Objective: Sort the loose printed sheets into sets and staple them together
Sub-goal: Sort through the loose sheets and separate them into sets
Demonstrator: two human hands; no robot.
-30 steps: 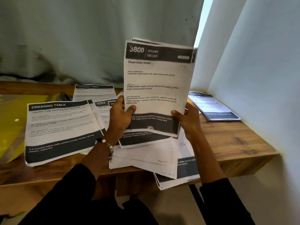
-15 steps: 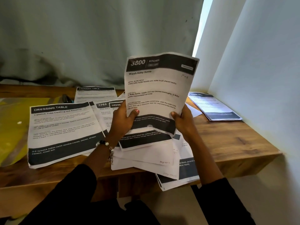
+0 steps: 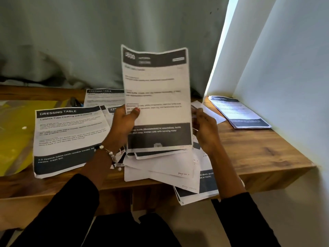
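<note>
Head view finds sorting only begun: left hand (image 3: 122, 122) pinches the upright kitchen sheet (image 3: 156, 97) above the counter (image 3: 258, 148); right hand (image 3: 204, 127) touches its edge with fingers relaxed. Loose sheets (image 3: 160, 168) sprawl underneath, one neat set (image 3: 240, 111) lies far right (staples not visible), and no stapler is identifiable.

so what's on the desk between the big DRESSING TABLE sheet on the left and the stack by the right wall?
Head view: a loose overlapping pile of sheets, partly overhanging the desk's front edge, then bare wood up to the stack.
</note>
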